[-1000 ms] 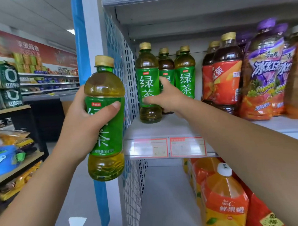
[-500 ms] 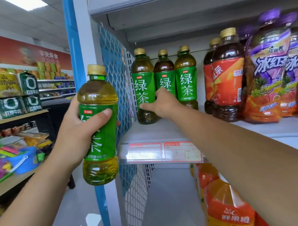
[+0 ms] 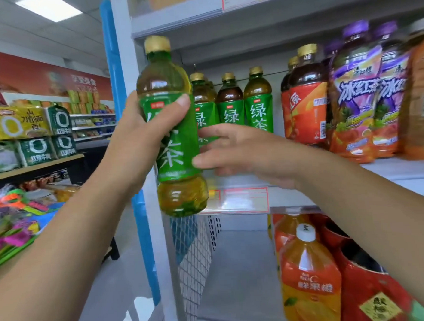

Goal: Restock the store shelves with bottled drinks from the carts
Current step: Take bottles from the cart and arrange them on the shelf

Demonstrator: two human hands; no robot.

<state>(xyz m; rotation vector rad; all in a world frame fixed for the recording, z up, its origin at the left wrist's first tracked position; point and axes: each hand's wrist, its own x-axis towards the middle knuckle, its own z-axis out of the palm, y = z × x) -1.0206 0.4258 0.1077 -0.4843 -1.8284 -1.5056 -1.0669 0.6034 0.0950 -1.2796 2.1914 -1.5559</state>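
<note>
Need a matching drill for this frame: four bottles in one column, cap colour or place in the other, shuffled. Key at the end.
Bottles:
1. nearest green tea bottle
2. red-label tea bottle
3. purple-label bottle
4. orange juice bottle

States:
A. white cap, on the lower shelf
B. gripped by the left hand
C. purple cap, on the middle shelf
D. gold cap, standing on the middle shelf

Pairs: 1-B, 2-D, 3-C, 4-A
</note>
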